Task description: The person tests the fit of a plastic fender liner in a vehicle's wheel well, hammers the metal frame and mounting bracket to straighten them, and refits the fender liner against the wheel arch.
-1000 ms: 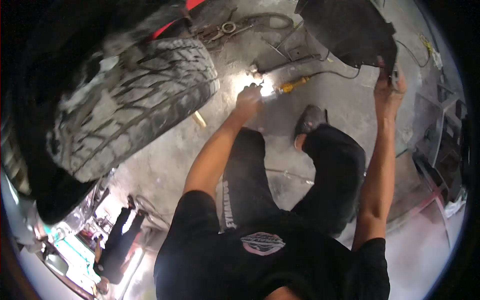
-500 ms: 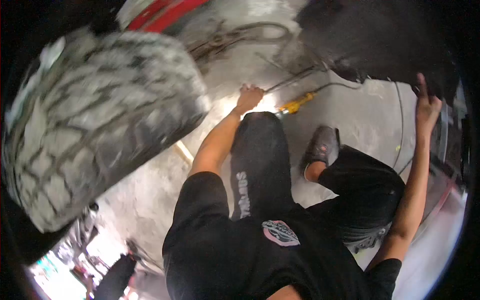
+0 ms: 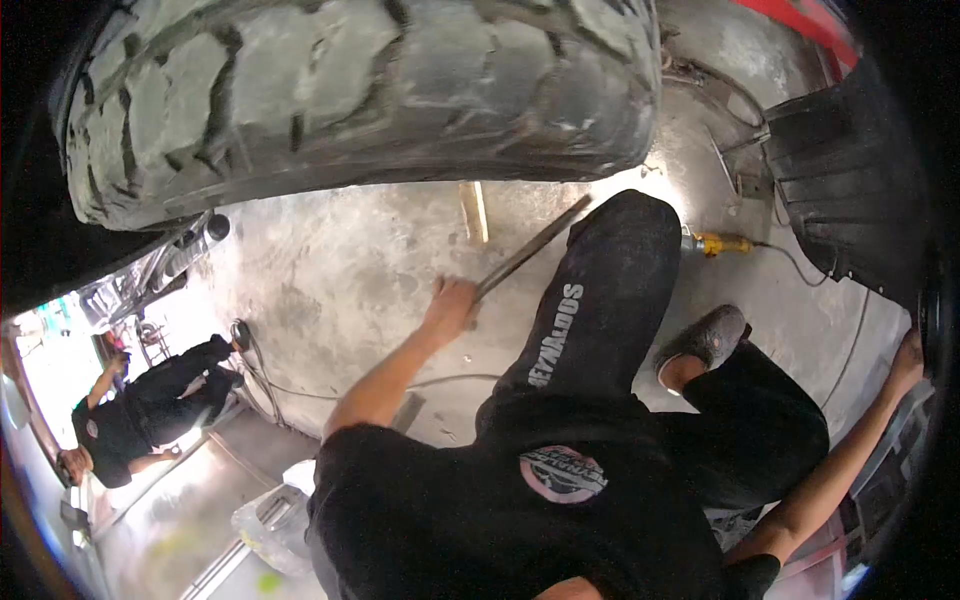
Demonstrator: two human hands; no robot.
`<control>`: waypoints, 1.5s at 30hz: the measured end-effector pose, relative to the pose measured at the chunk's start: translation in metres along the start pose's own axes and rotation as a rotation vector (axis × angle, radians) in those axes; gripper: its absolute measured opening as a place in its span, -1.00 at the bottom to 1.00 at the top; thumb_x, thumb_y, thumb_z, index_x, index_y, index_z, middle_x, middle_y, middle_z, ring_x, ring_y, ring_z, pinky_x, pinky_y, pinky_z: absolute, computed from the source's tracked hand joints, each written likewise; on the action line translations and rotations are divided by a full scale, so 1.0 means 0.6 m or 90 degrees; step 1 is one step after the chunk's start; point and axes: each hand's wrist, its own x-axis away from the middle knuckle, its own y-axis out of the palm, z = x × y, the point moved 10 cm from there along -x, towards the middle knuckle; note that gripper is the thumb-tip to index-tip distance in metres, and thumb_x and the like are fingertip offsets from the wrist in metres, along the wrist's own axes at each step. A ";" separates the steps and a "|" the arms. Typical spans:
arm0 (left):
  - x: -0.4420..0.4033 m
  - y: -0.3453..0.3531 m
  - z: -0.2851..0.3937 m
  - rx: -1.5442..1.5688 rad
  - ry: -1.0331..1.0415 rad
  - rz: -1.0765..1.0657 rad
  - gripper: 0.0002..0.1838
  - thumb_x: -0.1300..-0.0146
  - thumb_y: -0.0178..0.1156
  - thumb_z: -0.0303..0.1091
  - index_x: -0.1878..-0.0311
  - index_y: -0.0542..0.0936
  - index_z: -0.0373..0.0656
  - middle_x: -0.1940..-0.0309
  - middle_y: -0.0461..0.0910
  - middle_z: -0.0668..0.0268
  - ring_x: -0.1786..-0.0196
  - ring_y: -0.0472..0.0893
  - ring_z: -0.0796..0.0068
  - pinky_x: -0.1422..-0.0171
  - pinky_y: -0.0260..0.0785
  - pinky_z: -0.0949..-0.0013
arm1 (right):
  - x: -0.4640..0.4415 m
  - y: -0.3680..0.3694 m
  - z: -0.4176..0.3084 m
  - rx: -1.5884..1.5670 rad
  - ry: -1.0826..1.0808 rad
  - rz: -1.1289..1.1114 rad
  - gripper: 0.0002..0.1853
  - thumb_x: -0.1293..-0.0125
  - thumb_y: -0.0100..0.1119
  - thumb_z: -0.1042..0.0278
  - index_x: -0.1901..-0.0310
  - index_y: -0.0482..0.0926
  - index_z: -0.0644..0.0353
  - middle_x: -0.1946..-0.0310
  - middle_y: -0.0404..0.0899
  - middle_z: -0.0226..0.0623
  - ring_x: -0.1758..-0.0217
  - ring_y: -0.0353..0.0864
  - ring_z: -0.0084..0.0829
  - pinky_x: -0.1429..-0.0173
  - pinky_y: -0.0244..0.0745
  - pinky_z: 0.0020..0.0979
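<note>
My left hand is closed around one end of a long dark metal bar. The bar slants up to the right over the concrete floor, its far end near my bent knee. Above it hangs a large muddy tire with deep tread. At the right edge my right hand rests against a dark vehicle edge, below a black plastic liner; its fingers are mostly hidden in shadow. On the floor beyond my knee lies a yellow-handled corded device.
A co-worker in black is at the far left. A cable runs across the floor. A wooden strip lies under the tire. Clear plastic wrapping is at lower left, and a red part shows at the top right.
My left hand has drawn back toward my body, bringing the bar with it. My right hand has lowered along the vehicle's edge. The view has turned left, so the tire sits more centrally.
</note>
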 end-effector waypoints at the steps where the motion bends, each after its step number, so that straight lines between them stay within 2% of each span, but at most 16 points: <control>1: 0.050 0.018 -0.019 0.023 -0.025 0.010 -0.60 -0.41 0.20 -0.16 -0.13 0.58 -0.29 -0.05 0.58 0.03 -0.25 0.46 -0.01 -0.52 0.09 -0.16 | -0.005 0.005 -0.007 -0.001 -0.005 0.002 -0.57 -0.51 0.12 0.43 -0.34 0.64 -0.15 0.23 0.59 -0.33 0.34 0.48 -0.50 0.23 0.41 -0.36; 5: 0.232 0.082 -0.065 0.094 -0.181 0.128 -0.58 -0.43 0.18 -0.17 -0.15 0.53 -0.34 -0.01 0.58 -0.02 -0.19 0.48 -0.09 -0.46 0.15 -0.16 | -0.035 0.030 -0.036 -0.001 -0.027 0.006 -0.55 -0.49 0.11 0.47 -0.35 0.63 -0.13 0.14 0.63 -0.33 0.28 0.51 -0.48 0.17 0.44 -0.36; 9: 0.307 0.105 -0.069 0.242 -0.423 0.042 -0.68 -0.42 0.19 -0.22 0.02 0.54 -0.35 0.07 0.58 -0.13 -0.12 0.51 -0.16 -0.24 0.26 -0.17 | -0.053 0.034 -0.068 0.012 -0.056 0.022 -0.53 -0.48 0.10 0.51 -0.36 0.63 -0.11 0.05 0.68 -0.32 0.22 0.54 -0.47 0.11 0.47 -0.36; 10: 0.328 0.166 -0.117 0.263 -0.487 0.183 -0.71 -0.44 0.19 -0.22 0.16 0.54 -0.33 0.16 0.62 -0.13 0.06 0.59 -0.11 -0.09 0.37 -0.12 | -0.057 0.027 -0.084 0.019 -0.059 0.033 -0.52 -0.48 0.09 0.52 -0.36 0.62 -0.10 0.03 0.69 -0.32 0.21 0.55 -0.46 0.10 0.48 -0.36; 13: 0.296 0.222 -0.190 0.421 -0.726 0.188 -0.67 -0.38 0.26 -0.18 0.17 0.56 -0.34 0.33 0.70 -0.01 0.26 0.69 -0.02 -0.02 0.49 -0.05 | -0.068 0.005 -0.132 0.026 -0.056 0.067 -0.50 -0.47 0.08 0.55 -0.37 0.62 -0.09 -0.04 0.72 -0.32 0.16 0.57 -0.45 0.05 0.50 -0.36; 17: 0.222 0.282 -0.277 0.243 -0.837 0.006 -0.50 -0.42 0.23 -0.06 -0.15 0.53 -0.34 -0.15 0.63 0.01 -0.15 0.65 0.03 -0.13 0.50 0.02 | -0.074 -0.054 -0.229 -0.053 0.018 0.095 -0.78 -0.52 0.27 0.26 0.05 0.74 0.25 0.46 0.45 -0.23 0.42 0.37 -0.39 0.30 0.32 -0.32; 20: 0.113 0.185 -0.285 0.159 -0.819 0.153 -0.29 -0.42 0.20 0.13 -0.30 0.39 -0.35 -0.29 0.51 -0.09 -0.28 0.57 -0.06 -0.23 0.47 -0.03 | -0.058 -0.067 -0.245 -0.109 0.047 0.118 -0.71 -0.52 0.28 0.21 0.13 0.70 0.35 0.50 0.49 -0.15 0.46 0.32 -0.32 0.31 0.33 -0.28; 23: -0.096 0.082 -0.200 0.183 -0.399 0.345 -0.10 -0.44 0.08 0.24 -0.53 0.20 -0.38 -0.34 0.41 -0.19 -0.35 0.49 -0.16 -0.43 0.35 -0.04 | -0.046 -0.059 -0.222 -0.134 0.131 0.143 -0.68 -0.53 0.26 0.23 0.22 0.65 0.40 0.51 0.51 -0.08 0.47 0.30 -0.27 0.31 0.32 -0.23; 25: -0.198 0.033 -0.124 0.211 -0.367 0.159 -0.12 -0.50 0.04 0.13 -0.59 0.10 -0.40 -0.40 0.38 -0.21 -0.37 0.48 -0.14 -0.46 0.31 -0.06 | -0.055 -0.059 -0.231 -0.113 0.139 0.088 -0.68 -0.53 0.25 0.24 0.25 0.64 0.40 0.51 0.51 -0.08 0.48 0.32 -0.23 0.33 0.30 -0.21; 28: -0.206 -0.024 -0.094 0.319 -0.395 0.145 -0.16 -0.47 0.06 0.08 -0.56 0.15 -0.39 -0.37 0.41 -0.25 -0.35 0.51 -0.13 -0.42 0.36 -0.07 | -0.049 -0.080 -0.258 -0.114 0.167 0.030 -0.67 -0.54 0.23 0.26 0.30 0.60 0.40 0.54 0.47 -0.09 0.51 0.29 -0.20 0.35 0.26 -0.19; 31: -0.264 0.044 -0.063 0.129 -0.204 0.219 -0.21 -0.44 0.11 -0.04 -0.52 0.20 -0.43 -0.33 0.45 -0.23 -0.30 0.55 -0.14 -0.31 0.48 -0.05 | -0.025 -0.111 -0.267 -0.095 0.102 0.076 -0.68 -0.54 0.23 0.29 0.32 0.53 0.39 0.56 0.40 -0.12 0.51 0.24 -0.21 0.37 0.21 -0.20; 36: -0.309 -0.025 0.166 0.233 0.039 0.126 -0.33 -0.41 0.14 -0.20 -0.56 0.25 -0.02 -0.32 0.45 -0.13 -0.27 0.54 -0.17 -0.28 0.50 -0.05 | 0.014 -0.123 -0.233 -0.107 0.099 0.015 -0.84 -0.49 0.24 0.43 0.18 0.54 0.37 0.51 0.44 -0.12 0.50 0.38 -0.18 0.40 0.20 -0.19; 39: -0.395 -0.055 0.235 0.195 0.149 0.324 -0.38 -0.40 0.22 -0.01 -0.46 0.37 0.02 -0.09 0.50 -0.03 -0.03 0.61 -0.07 -0.06 0.55 -0.05 | 0.032 -0.151 -0.262 -0.061 0.017 0.085 -0.83 -0.51 0.18 0.44 0.10 0.59 0.42 0.36 0.61 -0.01 0.34 0.61 -0.08 0.20 0.45 -0.19; 41: -0.504 0.002 0.244 0.179 0.200 0.323 -0.29 -0.41 0.20 0.08 -0.52 0.33 -0.01 -0.21 0.50 0.00 -0.11 0.61 0.02 -0.03 0.54 -0.01 | 0.028 -0.178 -0.302 -0.072 -0.006 0.084 -0.76 -0.51 0.14 0.42 -0.06 0.61 0.40 0.24 0.67 0.03 0.23 0.68 -0.04 0.06 0.53 -0.20; 44: -0.610 0.042 0.262 0.229 0.127 -0.061 -0.28 -0.42 0.20 0.12 -0.51 0.38 -0.09 -0.28 0.52 -0.01 -0.25 0.58 0.06 -0.19 0.51 0.11 | 0.004 -0.221 -0.372 -0.122 -0.040 0.064 -0.62 -0.48 0.13 0.41 -0.26 0.60 0.32 0.11 0.72 0.05 0.09 0.76 -0.04 -0.05 0.59 -0.22; 45: -0.567 -0.007 0.267 0.427 0.073 -0.067 -0.30 -0.43 0.21 0.11 -0.48 0.41 -0.12 -0.30 0.52 -0.01 -0.29 0.56 0.08 -0.24 0.48 0.15 | -0.013 -0.237 -0.402 -0.157 -0.049 0.047 -0.56 -0.46 0.13 0.42 -0.33 0.58 0.27 0.06 0.74 0.05 0.03 0.79 -0.06 -0.08 0.61 -0.23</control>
